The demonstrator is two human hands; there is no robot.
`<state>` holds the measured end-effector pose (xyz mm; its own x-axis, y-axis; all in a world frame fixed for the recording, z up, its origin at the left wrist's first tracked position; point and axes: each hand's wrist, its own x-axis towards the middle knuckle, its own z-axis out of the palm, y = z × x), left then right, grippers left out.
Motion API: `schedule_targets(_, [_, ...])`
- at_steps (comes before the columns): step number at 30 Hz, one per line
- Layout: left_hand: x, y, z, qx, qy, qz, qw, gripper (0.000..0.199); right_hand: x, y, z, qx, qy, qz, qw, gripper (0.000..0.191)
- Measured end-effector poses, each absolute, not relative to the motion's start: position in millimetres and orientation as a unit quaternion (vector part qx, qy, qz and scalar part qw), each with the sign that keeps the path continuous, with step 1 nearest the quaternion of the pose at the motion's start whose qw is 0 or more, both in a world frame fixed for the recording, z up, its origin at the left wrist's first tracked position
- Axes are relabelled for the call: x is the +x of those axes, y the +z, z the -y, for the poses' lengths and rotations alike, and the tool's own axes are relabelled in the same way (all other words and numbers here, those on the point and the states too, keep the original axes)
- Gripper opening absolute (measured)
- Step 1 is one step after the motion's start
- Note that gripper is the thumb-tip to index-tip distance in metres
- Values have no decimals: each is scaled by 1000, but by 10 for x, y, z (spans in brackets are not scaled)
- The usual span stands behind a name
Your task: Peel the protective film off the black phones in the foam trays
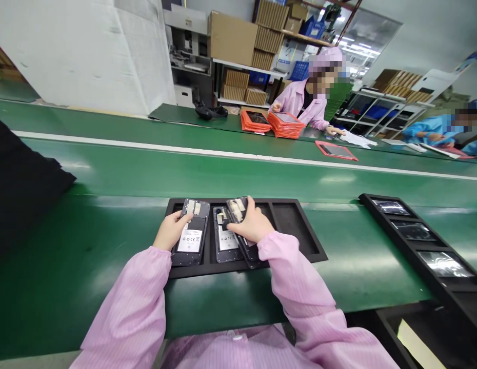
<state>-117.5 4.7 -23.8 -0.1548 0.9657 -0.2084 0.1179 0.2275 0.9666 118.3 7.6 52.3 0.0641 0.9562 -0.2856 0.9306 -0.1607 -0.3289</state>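
A black foam tray (317, 248) with compartments lies in front of me. My left hand (168, 230) is closed on the left edge of an opened phone (192, 241), thumb on top, at the tray's left compartment. The phone's white label and screw-dotted frame face up. A second opened phone (225, 242) lies in the neighbouring compartment. Beside it my right hand (254, 223) grips another phone (237, 205), held tilted and partly overlapping the second one. My palm and fingers cover its middle. The tray's right compartment shows bare foam.
On the right lies another black tray (423, 245) with shiny film-covered screens. A black sheet stack (23, 184) is at the left. Across the green conveyor (119, 169), a co-worker in pink (300, 100) sits by stacked orange-red sleeves (286, 125). Another co-worker in blue (426, 128) is farther right.
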Motion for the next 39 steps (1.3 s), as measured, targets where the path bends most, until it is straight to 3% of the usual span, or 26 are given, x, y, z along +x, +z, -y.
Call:
schedule_targets(8, [-1183,-276,-62,445,449,-604,485,45,483,388,-220,-770,178,611,-37,120])
schedule_targets(26, [-1221,-346,-89,458,453,-607,465,44,329,355,-326,-785,190,581,-99,123])
schedule_targets(39, [-1241,-350,-93,479,462,-586,462,48,521,395,-313,-772,257,579,40,136])
